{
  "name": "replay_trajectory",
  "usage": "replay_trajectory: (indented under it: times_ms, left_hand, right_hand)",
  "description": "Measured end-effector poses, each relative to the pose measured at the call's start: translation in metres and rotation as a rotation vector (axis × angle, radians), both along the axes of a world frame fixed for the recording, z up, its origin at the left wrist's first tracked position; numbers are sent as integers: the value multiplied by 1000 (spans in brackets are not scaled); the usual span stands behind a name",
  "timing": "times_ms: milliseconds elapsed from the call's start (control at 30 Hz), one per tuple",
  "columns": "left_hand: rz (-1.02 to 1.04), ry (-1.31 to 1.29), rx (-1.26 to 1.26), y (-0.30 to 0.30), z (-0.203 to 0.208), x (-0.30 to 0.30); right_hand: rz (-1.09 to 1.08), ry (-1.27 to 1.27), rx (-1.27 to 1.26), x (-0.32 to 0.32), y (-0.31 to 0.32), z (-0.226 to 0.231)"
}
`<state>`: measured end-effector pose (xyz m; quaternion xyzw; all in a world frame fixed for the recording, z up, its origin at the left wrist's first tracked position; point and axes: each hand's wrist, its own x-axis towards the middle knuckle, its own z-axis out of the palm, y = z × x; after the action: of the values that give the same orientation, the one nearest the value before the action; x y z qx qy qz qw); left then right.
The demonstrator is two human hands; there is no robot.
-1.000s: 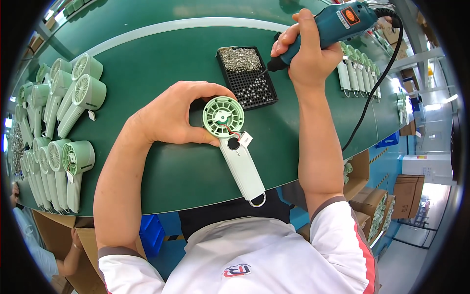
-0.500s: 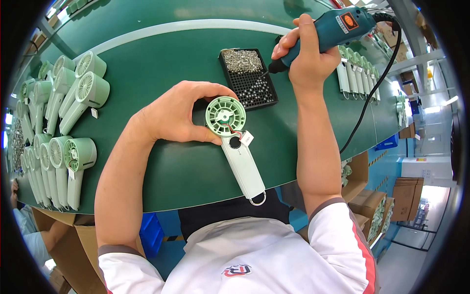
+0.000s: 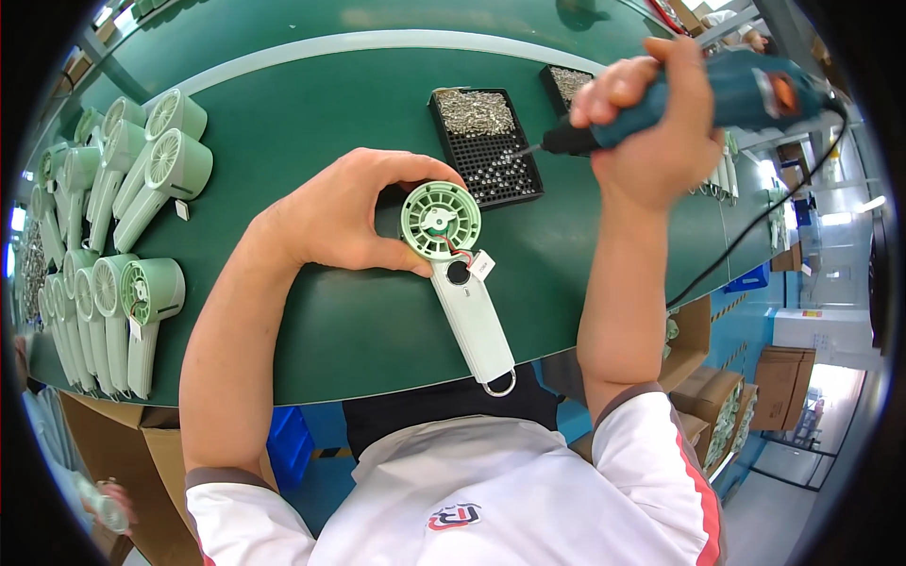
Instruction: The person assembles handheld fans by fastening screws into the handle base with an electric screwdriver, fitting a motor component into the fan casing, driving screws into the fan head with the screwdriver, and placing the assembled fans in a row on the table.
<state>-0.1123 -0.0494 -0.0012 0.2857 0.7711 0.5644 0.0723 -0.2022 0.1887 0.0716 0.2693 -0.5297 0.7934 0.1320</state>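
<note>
My left hand (image 3: 344,212) grips the round head of a pale green handheld fan (image 3: 453,264) lying on the green table (image 3: 311,113); its white handle points toward me, with a small white tag and thin wires near the neck. My right hand (image 3: 651,127) holds a teal electric screwdriver (image 3: 698,104), its dark bit tilted down over a black tray of small screws (image 3: 486,141) just beyond the fan.
Several more pale green fans (image 3: 123,226) lie in rows at the table's left. A second black screw tray (image 3: 569,83) sits farther back. A black cord (image 3: 755,226) hangs from the screwdriver. Cardboard boxes (image 3: 783,377) stand on the floor to the right.
My right hand has brought the screwdriver lower and closer, so its bit tip now sits over the screw tray. My left hand keeps holding the fan head in place.
</note>
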Motion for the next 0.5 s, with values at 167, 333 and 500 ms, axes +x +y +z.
replay_trajectory:
  times_ms: [167, 333, 500]
  left_hand:
    - [-7, -3, -4, 1, 0, -1]
    - [0, 34, -22, 2, 0, -1]
    - [2, 3, -8, 1, -2, 0]
  right_hand:
    - [469, 146, 25, 36, 10, 12]
    - [562, 233, 172, 38, 7, 14]
    - [602, 229, 175, 35, -1, 6]
